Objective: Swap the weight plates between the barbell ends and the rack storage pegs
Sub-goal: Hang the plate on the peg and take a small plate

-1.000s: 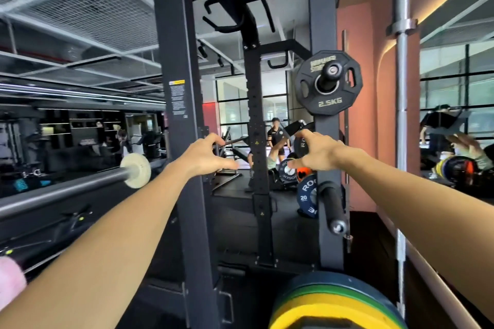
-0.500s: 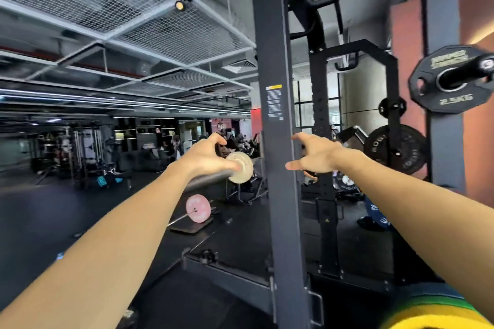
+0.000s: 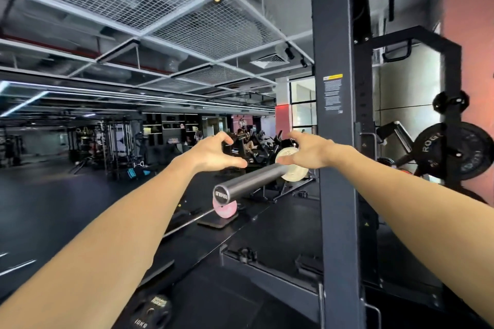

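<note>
The barbell sleeve (image 3: 248,181) points toward me, bare grey steel with a round end cap. A small cream plate (image 3: 292,168) sits at its inner end, next to the black rack upright (image 3: 335,141). My left hand (image 3: 213,153) hovers open above the sleeve on its left side. My right hand (image 3: 307,151) is spread in front of the cream plate, fingers apart, thumb close to the plate's face; contact cannot be told. A black plate (image 3: 459,152) hangs on a rack peg at the right.
A pink plate (image 3: 224,208) on another bar rests on the floor platform beyond the sleeve. A black plate (image 3: 152,310) lies on the floor at the bottom left. The rack's base frame (image 3: 267,270) crosses below. Other gym machines stand far back.
The view has swung left, so the 2.5 kg plate on the upper peg left the frame. Both hands have come over the barbell sleeve, the right one now in front of the cream plate.
</note>
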Motion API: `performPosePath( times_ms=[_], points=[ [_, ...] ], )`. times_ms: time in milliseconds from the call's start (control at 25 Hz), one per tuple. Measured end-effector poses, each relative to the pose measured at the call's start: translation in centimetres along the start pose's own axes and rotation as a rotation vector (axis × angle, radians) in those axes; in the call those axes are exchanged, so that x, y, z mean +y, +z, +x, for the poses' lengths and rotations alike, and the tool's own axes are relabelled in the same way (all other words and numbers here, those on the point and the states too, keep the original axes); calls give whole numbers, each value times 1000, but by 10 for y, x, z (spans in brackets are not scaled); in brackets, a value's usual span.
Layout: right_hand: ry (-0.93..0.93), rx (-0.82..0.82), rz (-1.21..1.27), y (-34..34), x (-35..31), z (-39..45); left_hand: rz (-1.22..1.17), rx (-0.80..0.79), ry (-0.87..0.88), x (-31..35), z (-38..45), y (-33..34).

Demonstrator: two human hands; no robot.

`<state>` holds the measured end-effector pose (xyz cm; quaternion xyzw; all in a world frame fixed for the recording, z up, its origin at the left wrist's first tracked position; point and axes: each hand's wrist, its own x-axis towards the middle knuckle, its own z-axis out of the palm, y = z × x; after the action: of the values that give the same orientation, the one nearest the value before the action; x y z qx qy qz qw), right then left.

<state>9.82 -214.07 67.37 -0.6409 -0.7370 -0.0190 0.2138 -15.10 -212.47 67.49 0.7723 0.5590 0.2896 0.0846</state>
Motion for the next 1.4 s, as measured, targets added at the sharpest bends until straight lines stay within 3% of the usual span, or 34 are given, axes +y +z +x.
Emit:
performPosePath(
  times_ms=[320,760,960,1280,1400],
  points=[
    [7,-31,120,51,14,92,19,-11,16,-47,100,27],
    [350,-5,59,86,119,145,-82,-142,159,-52,230,108],
    [456,-2,68,98,132,160,-115,-215,245,-51,282,144],
    [556,105,159,132,111,224,-207,-250,425,-53,354,196],
    [599,247,149,145,111,236,-234,-202,436,-53,366,212]
  ],
)
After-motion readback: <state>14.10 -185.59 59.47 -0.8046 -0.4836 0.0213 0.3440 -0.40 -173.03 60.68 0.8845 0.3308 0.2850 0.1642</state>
